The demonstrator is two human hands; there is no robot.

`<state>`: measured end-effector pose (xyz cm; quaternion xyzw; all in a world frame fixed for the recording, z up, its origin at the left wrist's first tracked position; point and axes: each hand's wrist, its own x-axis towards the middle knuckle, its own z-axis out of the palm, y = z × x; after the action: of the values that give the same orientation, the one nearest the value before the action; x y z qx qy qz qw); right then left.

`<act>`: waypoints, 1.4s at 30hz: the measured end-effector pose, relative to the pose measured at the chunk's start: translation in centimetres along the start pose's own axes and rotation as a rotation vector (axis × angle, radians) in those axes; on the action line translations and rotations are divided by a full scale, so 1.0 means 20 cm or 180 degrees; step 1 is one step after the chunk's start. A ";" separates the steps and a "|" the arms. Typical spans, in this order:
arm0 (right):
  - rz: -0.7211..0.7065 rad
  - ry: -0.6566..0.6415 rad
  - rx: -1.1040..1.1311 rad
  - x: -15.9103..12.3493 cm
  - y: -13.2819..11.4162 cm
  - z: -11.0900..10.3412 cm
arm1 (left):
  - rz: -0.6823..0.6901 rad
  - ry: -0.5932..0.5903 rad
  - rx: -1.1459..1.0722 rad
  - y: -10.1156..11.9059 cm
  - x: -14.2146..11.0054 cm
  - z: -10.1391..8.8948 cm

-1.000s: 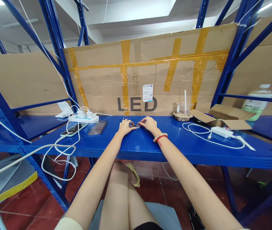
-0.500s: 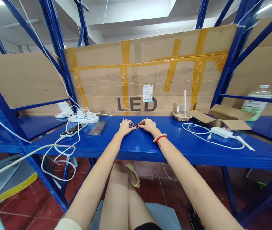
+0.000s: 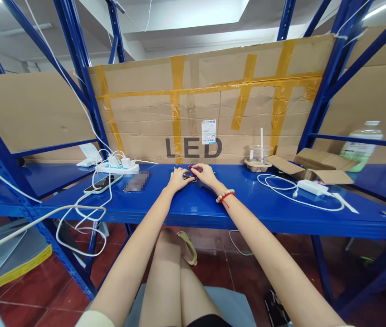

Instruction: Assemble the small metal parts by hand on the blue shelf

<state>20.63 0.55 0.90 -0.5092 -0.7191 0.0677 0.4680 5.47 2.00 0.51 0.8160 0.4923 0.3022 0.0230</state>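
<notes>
My left hand (image 3: 178,180) rests at the middle of the blue shelf (image 3: 193,206), its fingers curled around a small shiny dark-and-silver thing (image 3: 186,176). It looks metallic, but it is too small to name. Close against it, my right hand (image 3: 207,175) pinches a small red piece (image 3: 190,168) between thumb and fingers. The red piece sits by the top of the shiny thing; whether they are joined I cannot tell. My fingers hide part of both.
On the left are a power strip (image 3: 118,168) with plugs, a phone (image 3: 103,183) and looped white cables (image 3: 87,209). To the right stand a clear cup (image 3: 260,153) with a straw, an open cardboard box (image 3: 329,164) and a white adapter (image 3: 312,186). Taped cardboard (image 3: 138,122) closes the back.
My right hand has shifted slightly left and up towards my left hand. More of the red piece now shows, higher above the shiny thing. My left hand stays nearly in place.
</notes>
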 end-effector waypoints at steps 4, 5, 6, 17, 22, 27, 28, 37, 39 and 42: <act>-0.0133 -0.0155 0.0162 0.01 0.02 0.02 | 0.0115 0.0049 -0.0041 0.00 0.01 0.00; -0.0159 -0.0190 0.0183 0.01 0.02 0.03 | 0.0130 0.0061 -0.0017 0.00 0.01 -0.01; -0.0190 -0.0210 0.0208 0.01 0.02 0.03 | 0.0137 0.0077 0.0020 0.00 0.01 -0.01; -0.0507 -0.0560 -0.0470 -0.03 -0.02 0.00 | -0.0569 0.0628 0.0173 0.07 -0.04 -0.08; -0.0974 -0.0937 -0.0712 -0.03 -0.02 0.03 | -0.0734 0.0737 0.0099 0.06 -0.03 -0.08; -0.1099 -0.1027 -0.0877 -0.03 -0.02 0.05 | -0.0854 0.0827 0.0022 0.06 -0.04 -0.09; -0.1104 -0.1034 -0.0888 -0.03 -0.02 0.05 | -0.0909 0.0863 -0.0008 0.07 -0.04 -0.09; -0.1072 -0.1123 -0.0796 -0.04 -0.04 0.05 | -0.1216 0.1028 -0.0076 0.05 -0.02 -0.08; -0.1009 -0.1125 -0.0853 -0.04 -0.04 0.04 | -0.1232 0.1035 -0.0068 0.05 -0.02 -0.08; -0.0830 -0.1082 -0.1005 -0.04 -0.05 0.03 | -0.1309 0.1025 -0.0101 0.05 -0.03 -0.09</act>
<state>19.50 -0.27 0.63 -0.4603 -0.8486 -0.0215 0.2600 5.14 0.58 2.12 0.6396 0.6403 0.4249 0.0180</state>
